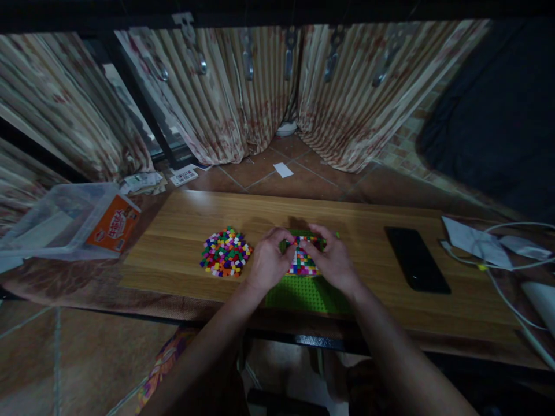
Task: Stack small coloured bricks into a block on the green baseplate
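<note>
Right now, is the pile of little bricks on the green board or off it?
Off it. The pile sits on the wooden table, and the left hand shows between it and the green board.

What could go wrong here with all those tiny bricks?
The left hand is close beside the loose brick pile, so a bump might scatter it. That hand and the right hand partly hide the multicolored bricks on the green baseplate, so a misplaced piece could go unnoticed.
</note>
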`<state>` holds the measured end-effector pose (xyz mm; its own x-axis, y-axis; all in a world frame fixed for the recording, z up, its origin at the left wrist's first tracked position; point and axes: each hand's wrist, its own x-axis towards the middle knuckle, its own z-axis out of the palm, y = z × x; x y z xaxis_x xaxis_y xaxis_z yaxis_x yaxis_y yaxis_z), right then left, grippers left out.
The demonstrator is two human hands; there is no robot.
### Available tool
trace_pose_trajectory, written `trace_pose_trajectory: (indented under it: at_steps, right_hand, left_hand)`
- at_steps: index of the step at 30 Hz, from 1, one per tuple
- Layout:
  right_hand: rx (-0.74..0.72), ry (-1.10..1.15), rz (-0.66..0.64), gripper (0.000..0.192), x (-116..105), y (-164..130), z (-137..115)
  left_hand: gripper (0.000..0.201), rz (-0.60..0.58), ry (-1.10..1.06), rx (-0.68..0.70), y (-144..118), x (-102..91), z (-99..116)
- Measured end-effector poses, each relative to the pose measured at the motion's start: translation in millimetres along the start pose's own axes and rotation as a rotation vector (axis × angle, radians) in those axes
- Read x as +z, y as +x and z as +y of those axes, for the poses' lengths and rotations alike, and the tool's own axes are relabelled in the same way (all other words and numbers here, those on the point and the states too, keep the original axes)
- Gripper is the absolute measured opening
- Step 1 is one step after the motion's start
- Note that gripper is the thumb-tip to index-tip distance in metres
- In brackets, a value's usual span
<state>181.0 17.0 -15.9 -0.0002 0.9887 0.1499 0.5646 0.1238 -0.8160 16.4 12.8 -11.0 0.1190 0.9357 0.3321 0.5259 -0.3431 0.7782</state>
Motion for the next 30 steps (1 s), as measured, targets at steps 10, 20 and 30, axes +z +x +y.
trace_pose_trajectory:
  at_steps: [10,20,30]
  right_hand:
    - [0.067,0.172,-0.024,0.042,13.5,5.3,5.0]
    - [0.092,0.207,-0.006,0.044,14.6,2.8,3.2]
    - [0.136,0.289,0.112,0.039,-3.6,6.1,8.3]
  left_hand:
    - [0.01,0.001,-0.009,-0.039,-1.1,1.1,2.6]
    - [0.013,0.003,0.003,-0.057,-1.6,-2.2,4.3]
    - [0.029,-0.305,0.466,-0.184,7.6,-79.8,-46.8]
